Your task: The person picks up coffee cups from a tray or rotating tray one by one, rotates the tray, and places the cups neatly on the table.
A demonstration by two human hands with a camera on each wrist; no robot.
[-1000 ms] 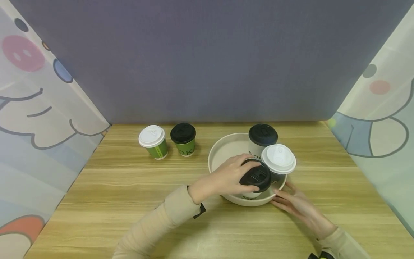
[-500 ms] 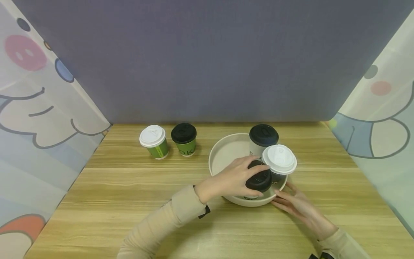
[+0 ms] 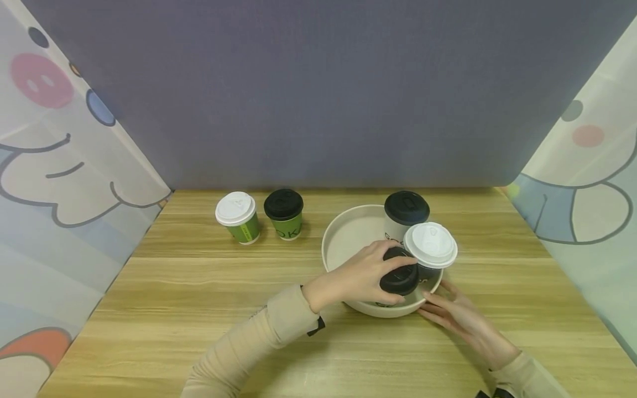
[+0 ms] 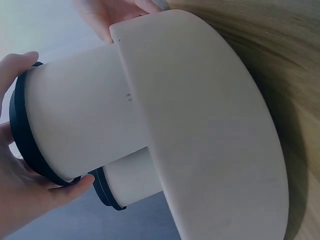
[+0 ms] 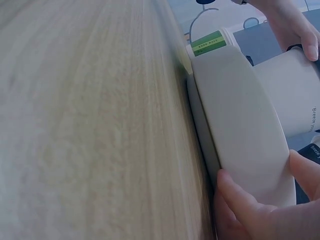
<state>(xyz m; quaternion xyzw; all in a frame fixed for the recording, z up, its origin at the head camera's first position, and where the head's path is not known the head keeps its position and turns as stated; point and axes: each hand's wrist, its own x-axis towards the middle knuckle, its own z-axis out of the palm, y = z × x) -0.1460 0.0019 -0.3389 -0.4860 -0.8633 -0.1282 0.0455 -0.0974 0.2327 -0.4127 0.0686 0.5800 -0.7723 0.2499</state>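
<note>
One black-lidded cup point(image 4: 82, 112) is near five o'clock in the bowl point(image 3: 343, 237), the left hand point(image 3: 365, 271) gripping round its lid point(image 3: 400, 281), while the right hand point(image 3: 460, 315) pinches the bowl's wall at four o'clock, probably to steady it

Smooth plastic is showing on the nearest black lid point(image 3: 400, 280), which is capping a matt, paper-looking white cup point(image 4: 82, 110); a white plastic lid point(image 3: 431, 245) is catching a soft sheen. The cream bowl point(image 4: 200, 115) is presenting a smooth, matt wall. The wood-grained desk point(image 3: 174, 304) is gleaming faintly, beige cloth sleeves point(image 3: 249, 337) are creasing, and a grey backdrop point(image 3: 318, 99) is looking matt and fabric-like.
</note>
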